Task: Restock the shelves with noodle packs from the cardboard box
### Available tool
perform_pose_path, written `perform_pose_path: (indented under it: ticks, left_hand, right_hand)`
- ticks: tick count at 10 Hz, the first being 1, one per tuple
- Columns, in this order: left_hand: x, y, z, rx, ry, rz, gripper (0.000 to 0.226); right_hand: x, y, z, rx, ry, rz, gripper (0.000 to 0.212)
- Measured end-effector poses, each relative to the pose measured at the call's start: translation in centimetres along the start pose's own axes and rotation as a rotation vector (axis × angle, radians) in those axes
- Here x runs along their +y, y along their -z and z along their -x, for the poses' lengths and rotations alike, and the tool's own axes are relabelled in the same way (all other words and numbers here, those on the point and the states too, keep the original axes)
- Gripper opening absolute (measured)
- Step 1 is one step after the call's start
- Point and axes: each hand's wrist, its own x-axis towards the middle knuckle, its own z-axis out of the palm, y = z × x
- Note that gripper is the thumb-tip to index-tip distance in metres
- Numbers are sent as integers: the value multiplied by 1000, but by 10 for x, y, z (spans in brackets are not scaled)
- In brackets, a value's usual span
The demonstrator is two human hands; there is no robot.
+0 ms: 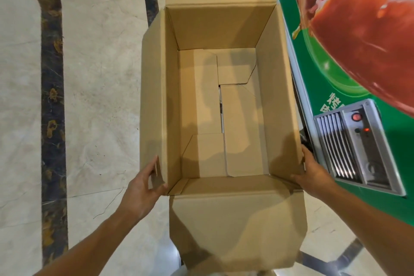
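A brown cardboard box [277, 87] stands open below me, its four flaps folded outward. Nothing lies inside; only its folded bottom panels show. My left hand [144, 188] grips the left flap near the box's near left corner, thumb on the inside. My right hand [312, 172] clasps the right wall at the near right corner. No noodle packs and no shelves are in view.
A green cabinet [336, 87] with a large food picture stands right against the box, with a grey vent panel and a red lit switch [356, 116]. Pale marble floor [100, 74] with dark inlaid bands lies to the left.
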Motion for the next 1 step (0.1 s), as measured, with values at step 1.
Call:
perform_pose_path:
  ticks: [1]
  left_hand:
    - [17, 17, 27, -142, 59, -122, 65]
  right_hand:
    - [-14, 12, 41, -41, 17, 135, 68]
